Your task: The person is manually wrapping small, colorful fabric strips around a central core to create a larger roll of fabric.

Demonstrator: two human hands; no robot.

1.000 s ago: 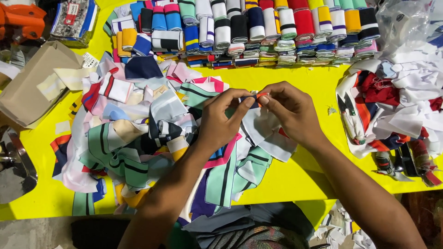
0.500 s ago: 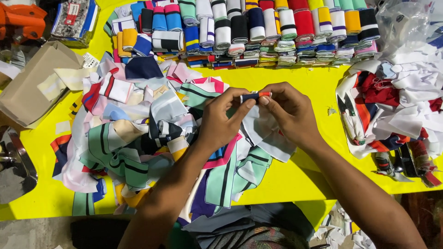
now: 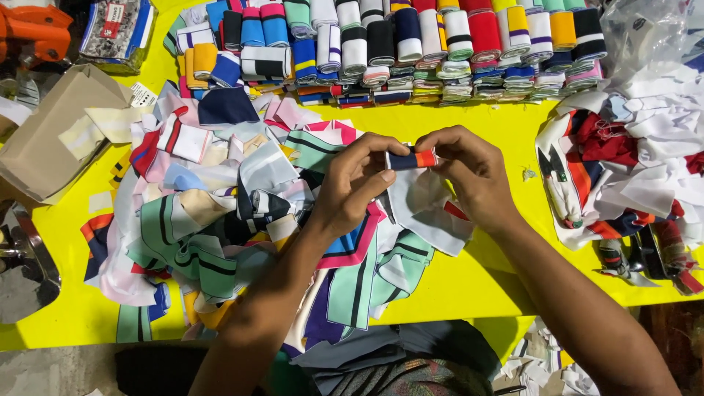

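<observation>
At the far left a flattened cardboard box [image 3: 51,139] lies on the yellow counter [image 3: 469,286], with an orange tool [image 3: 33,33] in the corner above it. Beside the box spreads a loose heap of striped fabric scraps [image 3: 220,220], mint, pink, navy and white, spilling to the counter's near edge.

Above that heap the left hand [image 3: 359,183] meets the right hand [image 3: 469,172], and between them sits a small rolled fabric strip [image 3: 412,159], navy with an orange-red end. The left grip pinches the navy end between thumb and fingertips; the right grip pinches the orange end, fingers curled over it. Held at both ends and lifted clear of the heap, the roll seems kept tight so it does not unwind.

Along the far edge runs a row of finished rolled strips [image 3: 411,44], packed side by side in many colours. At the right lies a pile of white and red scraps [image 3: 631,161], with a clear plastic bag [image 3: 645,37] above it. The scraps crowd both sides, leaving little bare counter near the hands.
</observation>
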